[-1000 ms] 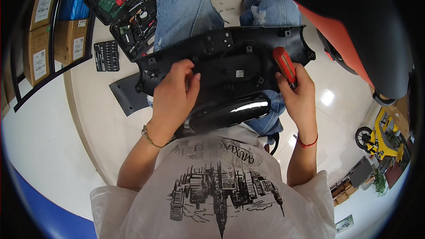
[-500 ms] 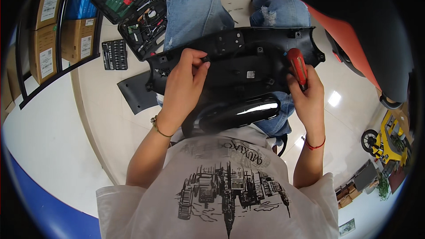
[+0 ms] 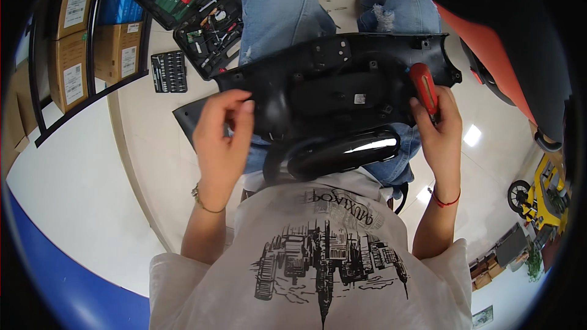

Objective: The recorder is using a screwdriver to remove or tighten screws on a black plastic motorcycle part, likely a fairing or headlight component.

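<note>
Black plastic panel [image 3: 330,91] lies across our lap over the jeans [image 3: 281,18], inner side up, clips and a small white label [image 3: 359,99] showing. Our right hand [image 3: 439,123] is wrapped round a red screwdriver [image 3: 422,82], handle pointing up and away from us, at the panel's right end. Our left hand [image 3: 220,140] is at the panel's left end, thumb and index curled with tips close; can't tell if we're pinching anything small. Glossy black curved part [image 3: 342,153] sits on our waist side of the panel; can't tell if joined. Open tool case [image 3: 158,11] and socket set [image 3: 169,72] on floor, upper left; orange-and-black bodywork [image 3: 477,43] upper right.
</note>
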The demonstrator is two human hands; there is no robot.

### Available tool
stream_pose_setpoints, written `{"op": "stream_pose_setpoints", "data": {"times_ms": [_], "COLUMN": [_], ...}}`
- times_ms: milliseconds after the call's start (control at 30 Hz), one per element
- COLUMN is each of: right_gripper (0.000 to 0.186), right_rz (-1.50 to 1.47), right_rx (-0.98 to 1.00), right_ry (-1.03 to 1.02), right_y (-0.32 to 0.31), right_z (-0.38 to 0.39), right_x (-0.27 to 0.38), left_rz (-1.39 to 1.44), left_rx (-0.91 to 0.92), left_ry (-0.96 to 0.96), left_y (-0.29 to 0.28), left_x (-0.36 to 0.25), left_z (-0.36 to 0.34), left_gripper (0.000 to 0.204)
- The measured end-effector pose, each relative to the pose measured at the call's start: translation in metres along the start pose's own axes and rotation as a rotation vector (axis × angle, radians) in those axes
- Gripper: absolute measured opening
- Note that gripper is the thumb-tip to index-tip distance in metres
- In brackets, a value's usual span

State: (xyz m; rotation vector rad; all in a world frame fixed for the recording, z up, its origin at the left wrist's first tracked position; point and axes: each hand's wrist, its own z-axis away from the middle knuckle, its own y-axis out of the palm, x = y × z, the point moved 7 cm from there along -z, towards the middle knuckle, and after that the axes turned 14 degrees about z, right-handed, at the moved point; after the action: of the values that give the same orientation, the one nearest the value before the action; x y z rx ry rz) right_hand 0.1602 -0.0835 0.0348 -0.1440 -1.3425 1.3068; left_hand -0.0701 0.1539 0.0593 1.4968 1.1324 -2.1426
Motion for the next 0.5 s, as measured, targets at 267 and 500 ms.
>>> {"op": "stream_pose_setpoints", "data": {"times_ms": [267, 500], "right_gripper": [0.022, 0.032], "right_rz": [-0.106, -0.148], "right_rx": [-0.168, -0.086], "right_ry": [0.084, 0.054], "right_y": [-0.027, -0.041], "right_z": [0.006, 0.010], "right_x": [-0.015, 0.001], "left_rz": [-0.053, -0.046], "left_rx": [-0.092, -0.078], "left_ry": [0.011, 0.032], "left_y": [-0.047, -0.043], "left_x": [0.025, 0.037], "left_z": [0.000, -0.002], "left_gripper": [0.011, 0.012]}}
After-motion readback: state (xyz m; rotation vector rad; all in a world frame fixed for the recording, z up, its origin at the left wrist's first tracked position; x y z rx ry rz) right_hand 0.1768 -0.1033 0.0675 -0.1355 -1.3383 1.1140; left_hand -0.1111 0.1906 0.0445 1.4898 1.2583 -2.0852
